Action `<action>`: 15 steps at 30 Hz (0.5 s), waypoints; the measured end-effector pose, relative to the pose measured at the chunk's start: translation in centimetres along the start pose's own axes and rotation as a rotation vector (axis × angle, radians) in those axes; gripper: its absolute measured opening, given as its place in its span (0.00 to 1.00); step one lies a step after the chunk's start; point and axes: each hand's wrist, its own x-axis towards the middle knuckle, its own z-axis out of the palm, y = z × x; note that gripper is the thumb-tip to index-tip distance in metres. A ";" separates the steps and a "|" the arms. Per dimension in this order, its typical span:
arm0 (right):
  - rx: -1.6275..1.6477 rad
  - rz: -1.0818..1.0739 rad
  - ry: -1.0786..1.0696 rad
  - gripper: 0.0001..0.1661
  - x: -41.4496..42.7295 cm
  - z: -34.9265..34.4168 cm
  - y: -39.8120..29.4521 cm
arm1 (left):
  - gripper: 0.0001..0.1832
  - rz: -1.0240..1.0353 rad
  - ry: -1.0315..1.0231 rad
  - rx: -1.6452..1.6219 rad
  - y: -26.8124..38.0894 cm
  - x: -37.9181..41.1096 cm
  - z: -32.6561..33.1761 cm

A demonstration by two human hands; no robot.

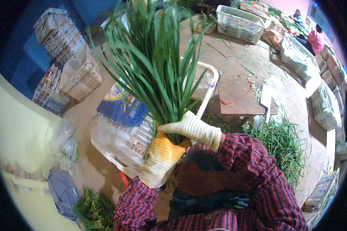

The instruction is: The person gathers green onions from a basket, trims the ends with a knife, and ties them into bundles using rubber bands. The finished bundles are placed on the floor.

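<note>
A large bunch of long, flat green leaves like garlic chives (159, 80) stands upright in front of me, fanning out at the top. My left hand (164, 156), in a cream glove with an orange-stained palm, grips its lower end. Just above, my right hand (192, 128), in a ribbed cream glove, wraps around the stalks. The cut ends are hidden in the gloves. Behind the bunch lies a white plastic crate (110, 144) with slotted walls. A blue printed sheet (121, 111) lies across part of the crate.
A low wooden table (237, 101) bears scraps, a red tie and a cleaver-like blade (266, 101). Cut greens (277, 144) are heaped beside it. Tied green bundles (94, 209) lie at lower left. Crates (59, 37) are stacked at upper left. A person in pink (316, 40) sits far right.
</note>
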 end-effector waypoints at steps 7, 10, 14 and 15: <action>-0.091 -0.107 0.270 0.35 -4.8 -4.3 -0.9 | 0.48 0.003 -0.182 0.106 5.8 -0.7 3.1; -0.096 -0.222 0.351 0.28 -7.7 -7.7 -2.2 | 0.54 -0.002 -0.239 0.195 10.5 -1.0 4.5; 0.078 -0.117 0.274 0.24 -13.1 -13.0 -5.6 | 0.58 0.258 -0.377 0.073 12.2 -0.6 5.7; 0.055 -0.033 0.253 0.26 -14.8 -14.6 -6.2 | 0.58 0.279 -0.453 0.020 12.2 -0.3 5.9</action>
